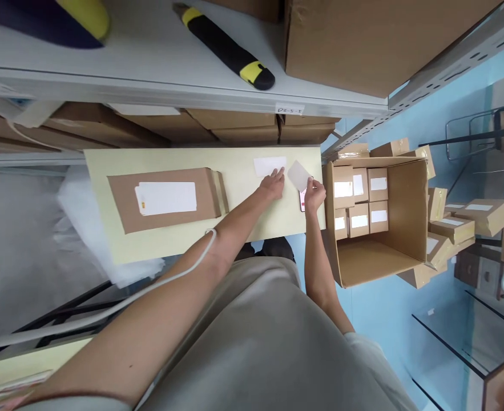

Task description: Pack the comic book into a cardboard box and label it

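My left hand point(273, 184) rests on the pale yellow tabletop point(243, 171), its fingers stretched out and touching the lower edge of a white paper label point(267, 165). My right hand point(314, 195) pinches a greyish-white paper slip point(298, 174) by its lower right corner; the slip is tilted. Partly covered by that hand, a phone point(302, 201) with a pinkish screen lies on the table. Farther left is a flat brown cardboard box point(206, 197) with a white label point(168, 198) on top.
At the right stands a large open carton point(406, 211) with several small labelled boxes point(358, 220) inside. More small boxes point(452, 228) are piled beyond it. Above the table, a shelf point(149, 63) carries a black-and-yellow utility knife point(226, 45) and a cardboard box point(346, 40). A white cable point(149, 297) crosses my left arm.
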### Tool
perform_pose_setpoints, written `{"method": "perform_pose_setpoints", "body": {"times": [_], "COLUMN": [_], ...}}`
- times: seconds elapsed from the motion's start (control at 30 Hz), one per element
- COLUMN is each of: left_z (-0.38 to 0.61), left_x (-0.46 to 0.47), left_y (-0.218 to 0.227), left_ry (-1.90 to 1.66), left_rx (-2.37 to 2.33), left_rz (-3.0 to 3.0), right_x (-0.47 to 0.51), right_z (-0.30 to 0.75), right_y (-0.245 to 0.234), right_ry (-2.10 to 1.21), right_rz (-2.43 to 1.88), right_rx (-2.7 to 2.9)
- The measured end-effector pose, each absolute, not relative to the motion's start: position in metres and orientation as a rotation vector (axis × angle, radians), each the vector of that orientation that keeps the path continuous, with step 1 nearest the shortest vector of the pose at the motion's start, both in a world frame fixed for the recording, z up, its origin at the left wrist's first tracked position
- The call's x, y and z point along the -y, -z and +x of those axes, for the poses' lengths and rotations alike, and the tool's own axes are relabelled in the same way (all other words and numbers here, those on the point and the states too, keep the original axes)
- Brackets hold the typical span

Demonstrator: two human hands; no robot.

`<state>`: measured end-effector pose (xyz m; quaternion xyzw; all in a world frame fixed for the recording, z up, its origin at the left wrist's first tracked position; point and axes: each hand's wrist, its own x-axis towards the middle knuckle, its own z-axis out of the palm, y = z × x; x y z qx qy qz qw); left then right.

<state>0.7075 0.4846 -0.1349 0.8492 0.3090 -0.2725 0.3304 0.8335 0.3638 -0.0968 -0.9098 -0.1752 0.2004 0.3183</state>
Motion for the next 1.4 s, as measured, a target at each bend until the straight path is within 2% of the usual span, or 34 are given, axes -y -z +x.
{"method": "perform_pose_setpoints", "body": {"times": [0.23, 0.47, 0.6, 0.77, 0.9, 1.0, 1.23, 1.4], "left_z": [0.710, 0.705, 0.682, 0.617, 0.558, 0.519, 0.431, 0.386], "left_x": [-0.492, -0.492, -0.475, -0.426, -0.396, -0.390, -0.397, -0.407], "left_y": [0.140, 0.126, 0.099, 0.043, 0.007, -0.003, 0.006, 0.004], "left_ry": [0.744, 0.655, 0.206, -0.422, -0.701, -0.829, -0.778, -0.712], "left_rx": [-0.813, -0.837, -0.935, -0.932, -0.969, -1.089, -1.222, -1.236], "left_rz": [2.212, 2.170, 1.953, 1.031, 0.642, 0.563, 0.672, 0.784], "right_x": [-0.363, -0.352, -0.356, -0.357, -0.351, -0.347, -0.358, -0.372], "right_z": [0.845, 0.854, 0.829, 0.758, 0.687, 0.645, 0.618, 0.618], "right_y": [0.101, 0.073, 0.055, 0.036, 0.020, 0.013, -0.004, -0.032], "right_ry": [-0.505, -0.469, -0.394, -0.447, -0.659, -0.746, -0.702, -1.027], "right_rz": [-2.433, -2.444, -2.353, -2.059, -1.825, -1.661, -1.733, -1.680], "right_rx": [0.360, 0.370, 0.643, 1.173, 1.558, 1.719, 1.470, 1.321]}}
